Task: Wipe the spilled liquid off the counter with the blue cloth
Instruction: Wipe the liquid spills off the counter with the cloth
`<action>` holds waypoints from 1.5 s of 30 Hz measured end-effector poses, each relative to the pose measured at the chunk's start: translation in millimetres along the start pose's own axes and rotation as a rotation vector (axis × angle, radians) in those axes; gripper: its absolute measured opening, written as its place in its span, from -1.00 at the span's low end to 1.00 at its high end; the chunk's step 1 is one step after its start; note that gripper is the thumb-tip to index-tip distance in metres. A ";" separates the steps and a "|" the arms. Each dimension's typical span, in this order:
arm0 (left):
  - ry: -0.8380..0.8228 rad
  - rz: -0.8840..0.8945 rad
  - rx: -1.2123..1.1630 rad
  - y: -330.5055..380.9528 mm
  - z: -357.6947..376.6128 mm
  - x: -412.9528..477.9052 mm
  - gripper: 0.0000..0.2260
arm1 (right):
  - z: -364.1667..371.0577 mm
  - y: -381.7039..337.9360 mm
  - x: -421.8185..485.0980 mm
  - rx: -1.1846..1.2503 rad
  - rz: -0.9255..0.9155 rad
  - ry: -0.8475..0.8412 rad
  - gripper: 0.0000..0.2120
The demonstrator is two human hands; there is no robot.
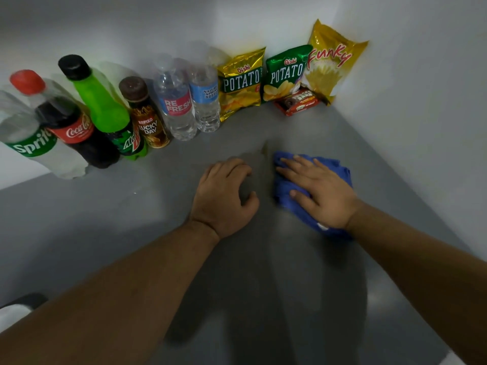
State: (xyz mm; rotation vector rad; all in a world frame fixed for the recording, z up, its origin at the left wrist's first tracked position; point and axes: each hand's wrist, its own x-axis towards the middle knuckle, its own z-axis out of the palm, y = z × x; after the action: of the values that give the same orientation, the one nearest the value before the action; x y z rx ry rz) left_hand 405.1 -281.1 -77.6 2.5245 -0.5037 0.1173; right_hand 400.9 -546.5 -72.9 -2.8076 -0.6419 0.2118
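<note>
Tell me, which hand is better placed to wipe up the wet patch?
The right hand: it lies flat on the blue cloth, beside the darker wet patch on the counter. The left hand rests bare on the counter, holding nothing.

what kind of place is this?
Probably a home or pantry counter corner: a grey counter against white walls, a row of drink bottles and snack bags at the back, right hand flat on a blue cloth.

I see the crumpled blue fabric cloth [313, 191] lying bunched on the flat grey counter [131, 219], toward its right side. Just left of its far corner sits a faint, darker damp patch of spilled liquid [259, 154], edges blurred.
</note>
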 end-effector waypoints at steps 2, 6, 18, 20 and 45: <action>0.021 -0.001 0.023 -11.1 -8.6 -3.9 -0.62 | -7.5 18.4 -2.7 -0.004 0.067 0.012 -0.43; 0.051 -0.017 0.126 -41.1 -21.2 -16.0 -0.61 | -8.8 25.5 40.8 -0.041 0.298 0.065 -0.44; 0.001 -0.035 0.166 -47.4 -19.9 -20.1 -0.61 | -1.7 2.5 17.4 0.032 -0.010 0.007 -0.45; -0.008 -0.043 0.174 -45.8 -20.3 -19.3 -0.61 | -4.0 10.1 33.8 0.027 0.103 0.044 -0.45; -0.008 -0.017 0.175 -50.4 -16.3 -18.4 -0.63 | 21.8 -70.4 72.6 -0.044 0.046 0.007 -0.42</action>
State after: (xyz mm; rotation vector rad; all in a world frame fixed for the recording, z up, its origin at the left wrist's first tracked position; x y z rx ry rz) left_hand 407.5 -227.2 -92.9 2.7000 -0.4941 0.1505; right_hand 432.7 -448.3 -80.4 -2.8661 -0.5872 0.1993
